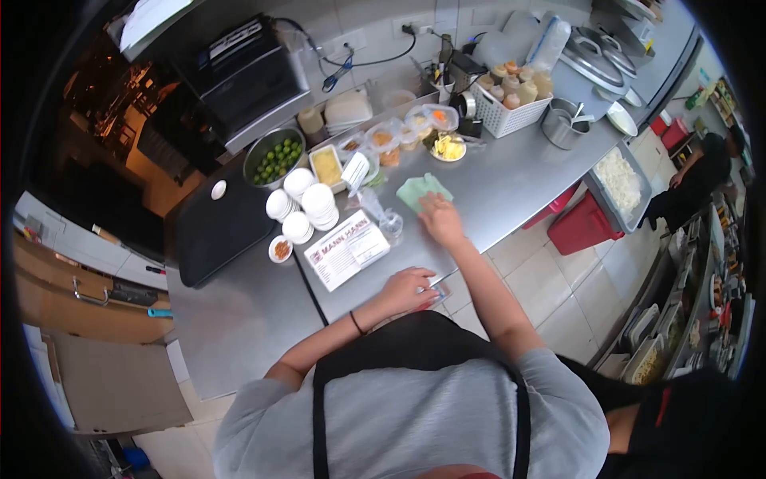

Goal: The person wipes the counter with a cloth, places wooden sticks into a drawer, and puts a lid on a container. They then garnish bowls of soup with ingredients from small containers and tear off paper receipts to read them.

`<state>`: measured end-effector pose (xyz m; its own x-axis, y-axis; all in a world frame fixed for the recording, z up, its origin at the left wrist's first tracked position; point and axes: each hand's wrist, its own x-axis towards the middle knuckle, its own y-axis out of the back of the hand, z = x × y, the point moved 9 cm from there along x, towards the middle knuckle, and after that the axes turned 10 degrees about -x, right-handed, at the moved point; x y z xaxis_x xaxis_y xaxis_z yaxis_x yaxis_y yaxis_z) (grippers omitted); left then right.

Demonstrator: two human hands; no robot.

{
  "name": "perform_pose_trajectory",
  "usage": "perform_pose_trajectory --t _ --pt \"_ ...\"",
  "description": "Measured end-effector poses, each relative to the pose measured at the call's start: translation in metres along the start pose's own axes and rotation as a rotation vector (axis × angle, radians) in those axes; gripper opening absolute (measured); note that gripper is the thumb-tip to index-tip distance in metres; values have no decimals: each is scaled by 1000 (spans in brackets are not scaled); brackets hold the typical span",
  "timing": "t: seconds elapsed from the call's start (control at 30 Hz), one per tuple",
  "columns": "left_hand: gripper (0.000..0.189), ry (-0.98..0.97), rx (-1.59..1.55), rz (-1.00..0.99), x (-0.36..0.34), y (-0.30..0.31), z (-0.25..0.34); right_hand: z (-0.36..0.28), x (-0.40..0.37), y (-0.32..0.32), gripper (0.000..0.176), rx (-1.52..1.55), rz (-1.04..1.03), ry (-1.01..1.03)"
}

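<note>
On the steel counter, my right hand (440, 219) presses down on a light green cloth (423, 189), its fingers over the cloth's near edge. My left hand (408, 289) rests at the counter's near edge, fingers loosely stretched. Just beside those fingers is a small clear item (438, 294) with a coloured patch, partly hidden. Left of the cloth stands a clear plastic cup (391, 227). A printed white box or pad (346, 250) lies in front of stacks of white round lids or cups (319, 206). Past the cloth sits a bowl of yellow pieces (448, 147).
A bowl of green limes (278, 161), a white basket of sauce bottles (511, 109) and metal pots (563, 125) line the back. A black tray (223, 223) lies left. Beyond the counter's right end are a rice tub (618, 188), a red bin (578, 223) and another person (702, 172).
</note>
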<state>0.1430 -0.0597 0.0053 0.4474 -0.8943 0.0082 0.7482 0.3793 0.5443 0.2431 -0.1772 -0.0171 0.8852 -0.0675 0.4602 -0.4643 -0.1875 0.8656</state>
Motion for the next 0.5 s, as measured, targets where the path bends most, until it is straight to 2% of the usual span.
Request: perform_pose_trajectory --t 0.07,0.13,0.2,0.27,0.33,0.4,0.5 --pt "17 5 -16 45 16 9 -8 2 11 -18 33 -165 -29 56" --pt "24 14 -32 93 31 9 -23 19 11 -33 33 -118 -83 85" --pt "31 45 108 191 47 5 -45 42 9 -41 35 -69 -147 127" --pt "31 96 74 233 64 0 -62 94 6 -39 39 58 -212 68" --pt "32 155 37 288 81 -2 -77 170 6 -38 40 2 -202 -6" --pt "32 208 94 493 88 13 -87 250 12 -25 41 12 -196 -104" --pt "27 355 269 700 96 29 -92 361 28 -11 37 -20 -224 -203"
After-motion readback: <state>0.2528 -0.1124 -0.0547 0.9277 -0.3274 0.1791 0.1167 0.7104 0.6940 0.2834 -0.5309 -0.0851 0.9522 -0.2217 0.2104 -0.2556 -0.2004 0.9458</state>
